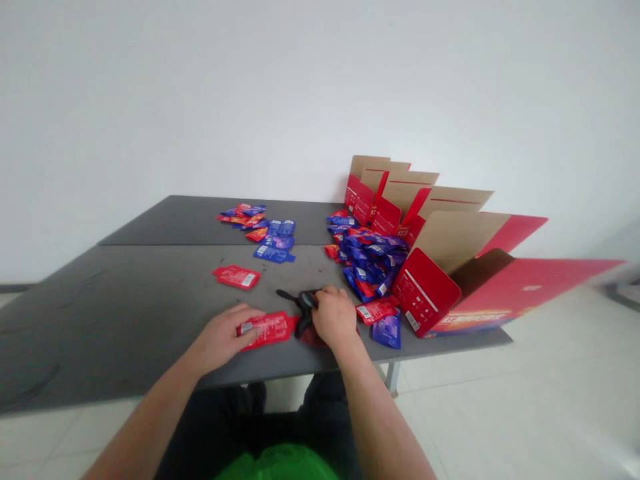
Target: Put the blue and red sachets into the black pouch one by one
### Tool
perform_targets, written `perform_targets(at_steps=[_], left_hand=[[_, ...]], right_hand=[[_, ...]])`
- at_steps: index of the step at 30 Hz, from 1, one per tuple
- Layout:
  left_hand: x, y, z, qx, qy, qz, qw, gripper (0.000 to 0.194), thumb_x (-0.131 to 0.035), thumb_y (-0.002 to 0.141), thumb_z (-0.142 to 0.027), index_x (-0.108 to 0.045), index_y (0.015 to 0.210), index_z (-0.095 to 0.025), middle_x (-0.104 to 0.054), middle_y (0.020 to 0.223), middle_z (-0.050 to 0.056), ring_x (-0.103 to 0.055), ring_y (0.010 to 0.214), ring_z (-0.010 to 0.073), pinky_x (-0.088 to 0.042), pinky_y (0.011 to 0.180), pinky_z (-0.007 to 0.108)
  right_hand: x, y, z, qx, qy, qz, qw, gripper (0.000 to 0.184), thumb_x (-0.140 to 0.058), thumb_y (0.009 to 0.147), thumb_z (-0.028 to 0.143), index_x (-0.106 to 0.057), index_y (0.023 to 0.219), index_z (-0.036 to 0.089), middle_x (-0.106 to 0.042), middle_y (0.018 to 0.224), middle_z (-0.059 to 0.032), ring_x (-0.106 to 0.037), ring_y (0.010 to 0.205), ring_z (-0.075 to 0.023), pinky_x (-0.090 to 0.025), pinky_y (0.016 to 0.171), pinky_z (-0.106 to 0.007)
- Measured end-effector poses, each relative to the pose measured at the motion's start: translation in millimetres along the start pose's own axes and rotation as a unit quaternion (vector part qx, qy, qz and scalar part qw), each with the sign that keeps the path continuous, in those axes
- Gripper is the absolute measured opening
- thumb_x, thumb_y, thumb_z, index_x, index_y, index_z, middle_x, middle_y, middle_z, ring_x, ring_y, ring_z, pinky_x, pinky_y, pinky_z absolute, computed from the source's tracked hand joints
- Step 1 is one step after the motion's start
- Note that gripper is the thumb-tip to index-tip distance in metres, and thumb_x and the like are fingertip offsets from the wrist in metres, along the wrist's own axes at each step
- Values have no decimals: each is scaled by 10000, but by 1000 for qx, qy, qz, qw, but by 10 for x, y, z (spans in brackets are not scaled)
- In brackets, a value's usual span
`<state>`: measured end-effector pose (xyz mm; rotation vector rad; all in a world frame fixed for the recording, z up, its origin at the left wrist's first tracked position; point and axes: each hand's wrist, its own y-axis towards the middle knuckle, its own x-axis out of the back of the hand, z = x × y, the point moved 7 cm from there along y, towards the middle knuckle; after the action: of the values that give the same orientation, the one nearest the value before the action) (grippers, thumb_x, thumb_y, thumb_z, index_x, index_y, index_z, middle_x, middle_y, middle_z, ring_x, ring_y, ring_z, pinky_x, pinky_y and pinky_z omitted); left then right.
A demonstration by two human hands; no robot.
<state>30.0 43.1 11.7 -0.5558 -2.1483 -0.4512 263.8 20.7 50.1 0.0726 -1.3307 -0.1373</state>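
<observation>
A red pouch (pixel 270 330), neck to a black tool (pixel 305 302), is near the front edge of the table (pixel 135 313), your left hand (pixel 225 337) pinching its other end, your right hand (pixel 335 315) clasping the tool; best keep the neck square and the pouch level, clear of the pile (pixel 369 257) and cartons (pixel 429 290) at right

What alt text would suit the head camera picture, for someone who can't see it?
A person's left hand holds a red pouch, its narrow end at a dark tool that the right hand grasps. More red and blue pouches lie on the gray table, many heaped beside a row of open red cardboard boxes.
</observation>
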Motion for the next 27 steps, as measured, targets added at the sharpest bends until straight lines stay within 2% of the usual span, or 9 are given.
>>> perform_targets(at_steps=[3,5,7,11,15,19,22,24,27], left_hand=[[-4,16,25,9,-33,-8,999,308,-596,929,-373,-747,1159,-234,-739,1140,58,-686,1060,267,-522,965,368],[18,24,14,17,-64,-19,998,269,-583,910,-340,-749,1083,-219,-747,1103,61,-685,1055,273,-533,963,382],[34,22,-43,4,-77,-15,997,249,-581,908,-348,-746,1039,-214,-745,1060,66,-682,1038,273,-541,946,380],[48,-2,-135,-26,-49,-8,998,276,-638,902,-366,-754,1117,-237,-728,1076,59,-684,1015,248,-534,919,334],[27,-11,-72,-7,3,-12,1000,309,-602,947,-385,-747,1189,-260,-720,1117,54,-686,1034,245,-523,936,339],[20,3,-33,-8,-32,-18,999,279,-605,915,-341,-762,1125,-246,-738,1132,47,-676,1092,262,-521,980,344],[42,19,-70,-26,-74,-12,997,292,-591,895,-311,-749,1124,-220,-738,1113,53,-684,1042,253,-541,943,330],[39,17,-126,-48,-72,6,996,315,-616,890,-341,-742,1151,-217,-731,1085,60,-684,995,246,-548,901,323],[46,5,-142,-46,-44,3,998,346,-645,903,-391,-735,1201,-240,-721,1090,57,-680,1003,241,-536,905,324]], right_hand=[[60,-110,494,105,51,-22,993,210,-564,983,280,-746,1088,269,-690,1172,-48,-548,1047,-242,-431,882,-356],[-27,-226,882,184,74,-20,980,195,-579,976,308,-739,1085,279,-681,1210,-24,-536,1067,-242,-433,874,-355],[-162,-297,1056,208,79,-6,975,170,-589,965,305,-741,1034,276,-684,1192,-15,-533,1046,-238,-435,840,-348],[-267,-190,646,129,47,8,991,202,-553,980,260,-753,1008,276,-693,1128,-30,-538,1011,-238,-426,825,-349],[-79,-8,161,41,-8,7,999,210,-559,957,206,-765,984,234,-695,1106,-72,-542,1012,-257,-420,835,-363],[43,-159,593,123,54,-23,991,217,-568,969,234,-747,1085,272,-680,1200,-39,-526,1054,-237,-420,878,-350],[-101,-328,1020,211,87,-9,974,178,-588,965,280,-736,1064,291,-670,1232,-2,-521,1045,-228,-424,840,-342],[-211,-342,997,195,81,2,977,185,-560,988,289,-740,1030,290,-678,1187,-3,-527,1016,-227,-426,817,-340],[-253,-219,573,110,44,10,993,227,-530,1005,261,-754,1034,288,-684,1137,-34,-537,1004,-234,-429,843,-346]])
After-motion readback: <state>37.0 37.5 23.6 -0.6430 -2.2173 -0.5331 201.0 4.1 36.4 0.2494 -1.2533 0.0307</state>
